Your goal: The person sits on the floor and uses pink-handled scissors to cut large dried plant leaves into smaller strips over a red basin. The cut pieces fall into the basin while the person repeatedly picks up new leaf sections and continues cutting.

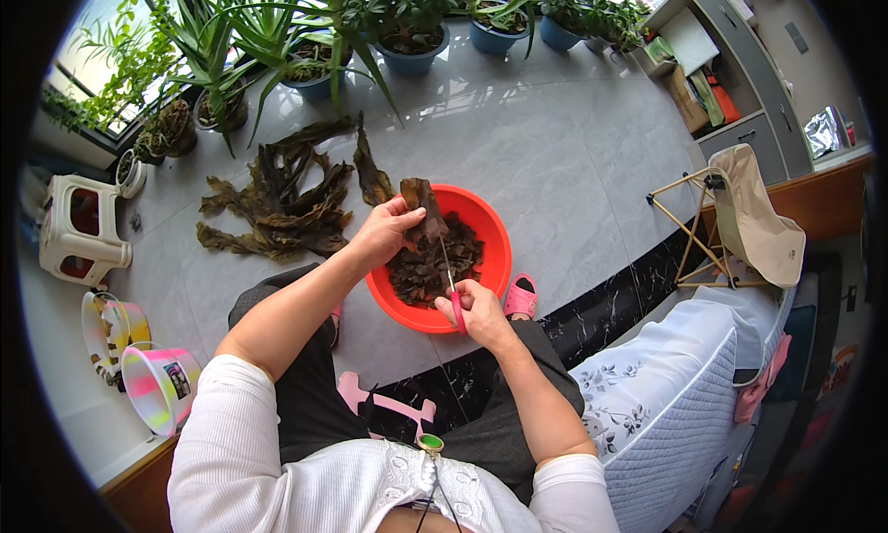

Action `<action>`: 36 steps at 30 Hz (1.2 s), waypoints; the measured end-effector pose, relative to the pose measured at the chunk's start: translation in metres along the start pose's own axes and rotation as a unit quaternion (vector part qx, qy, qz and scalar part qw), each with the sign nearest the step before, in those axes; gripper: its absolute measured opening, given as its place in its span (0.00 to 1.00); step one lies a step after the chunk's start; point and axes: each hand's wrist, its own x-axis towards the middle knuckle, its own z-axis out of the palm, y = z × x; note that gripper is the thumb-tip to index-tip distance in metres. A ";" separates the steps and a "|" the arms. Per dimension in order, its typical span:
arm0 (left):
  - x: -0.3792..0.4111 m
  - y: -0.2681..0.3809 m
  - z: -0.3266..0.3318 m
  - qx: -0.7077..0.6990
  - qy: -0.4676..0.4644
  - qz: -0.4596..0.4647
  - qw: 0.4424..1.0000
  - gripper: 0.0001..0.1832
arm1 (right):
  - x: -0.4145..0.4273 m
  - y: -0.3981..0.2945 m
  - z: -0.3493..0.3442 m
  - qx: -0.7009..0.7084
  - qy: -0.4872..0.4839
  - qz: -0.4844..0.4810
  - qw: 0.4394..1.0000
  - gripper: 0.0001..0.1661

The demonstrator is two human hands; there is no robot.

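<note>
My left hand [390, 229] grips a strip of brown dried seaweed [420, 201] above a round red plastic basin [496, 234]. Scissors with pink handles [458, 312] are in my right hand [480, 314], low over the basin's near right part, their blades pointing up and left to the held strip. Cut seaweed pieces [430, 273] lie in the basin. Left of it, a large heap of uncut seaweed [284, 200] spreads on the grey tiles. One separate long piece [370, 162] lies just beyond the basin, near my left hand.
Potted plants [409, 51] line the far window side. White plastic stool [87, 231] and multicoloured buckets [161, 387] stand at the left. On the right are a folding chair [756, 217] and a quilted, covered piece of furniture [666, 422]. Pink slippers [520, 297] flank the basin.
</note>
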 end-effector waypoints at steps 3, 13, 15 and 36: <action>-0.001 -0.001 0.003 -0.011 -0.003 0.014 1.000 0.09 | 0.001 0.005 0.000 0.035 -0.024 0.011 0.999 0.25; 0.000 0.001 -0.002 0.015 0.018 -0.014 1.000 0.06 | -0.001 -0.003 0.007 0.066 -0.032 -0.013 0.997 0.24; -0.005 -0.004 0.006 0.029 0.014 -0.049 0.998 0.05 | 0.001 0.001 0.005 0.070 -0.021 -0.023 0.997 0.23; -0.008 -0.016 0.010 0.042 -0.008 -0.083 0.996 0.06 | -0.004 -0.006 0.009 0.149 -0.007 0.019 0.989 0.18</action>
